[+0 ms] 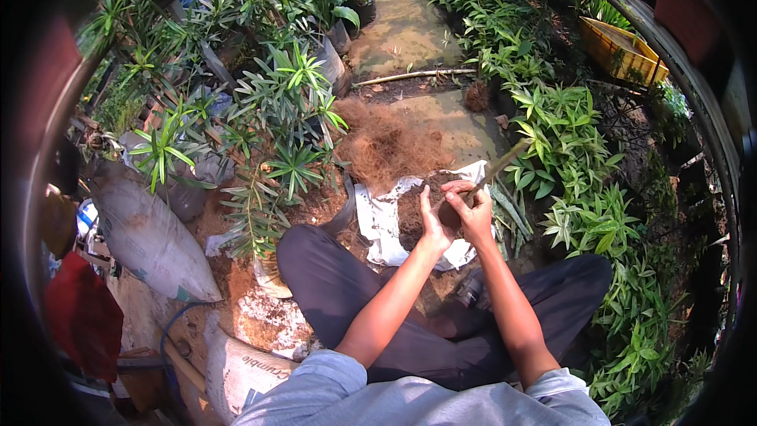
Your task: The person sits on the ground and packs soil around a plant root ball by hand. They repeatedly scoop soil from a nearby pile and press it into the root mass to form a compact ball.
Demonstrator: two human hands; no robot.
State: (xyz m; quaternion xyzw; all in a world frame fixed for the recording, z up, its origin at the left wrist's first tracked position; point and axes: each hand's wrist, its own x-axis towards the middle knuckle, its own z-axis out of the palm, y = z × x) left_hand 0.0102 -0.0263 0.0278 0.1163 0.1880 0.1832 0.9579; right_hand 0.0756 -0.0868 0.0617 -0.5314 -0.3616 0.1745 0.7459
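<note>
One clump (449, 216) sits between the left hand (434, 223) and the right hand (476, 218), both cupped and pressed against its sides. It is dark brown and rounded, at the lower end of a greenish-brown stick (505, 160) slanting up to the right. Below, a white sheet (375, 225) bears dark soil (411, 213) on the ground; reddish fibre (386, 142) lies beyond, on a path (402, 4) between leafy plants (568, 138).
</note>
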